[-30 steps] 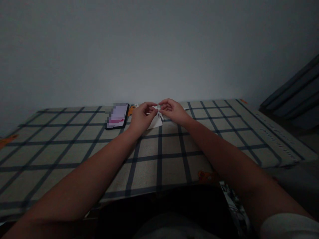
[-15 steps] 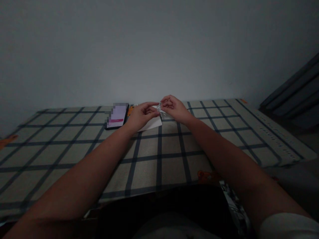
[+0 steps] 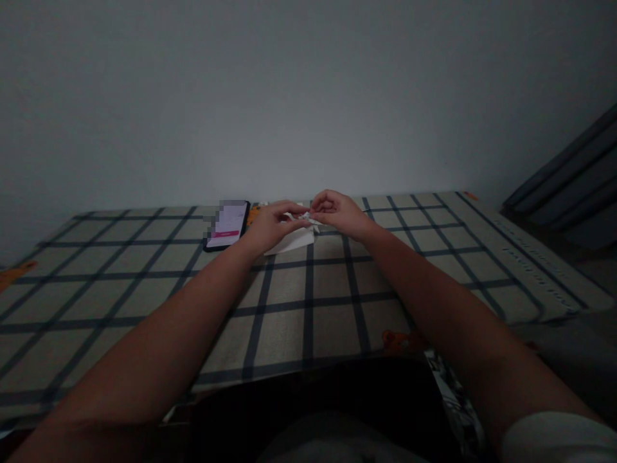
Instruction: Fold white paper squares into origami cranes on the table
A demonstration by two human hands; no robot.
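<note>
Before the plain grey wall (image 3: 308, 96), a desk (image 3: 332, 276) wears a beige, navy-checked cloth (image 3: 284, 303). The left hand (image 3: 270, 225) and right hand (image 3: 341, 215) pinch a small, crumpled white paper-like piece (image 3: 308, 217) between them, presumably so each steadies it, close to a flat white sheet (image 3: 297, 241). A black-edged, lit phone (image 3: 225, 226) lies beside the left, likely for easy viewing.

The phone (image 3: 227, 225) lies on the tablecloth (image 3: 284, 315), left of the sheet (image 3: 299, 240), before the wall (image 3: 308, 96).
</note>
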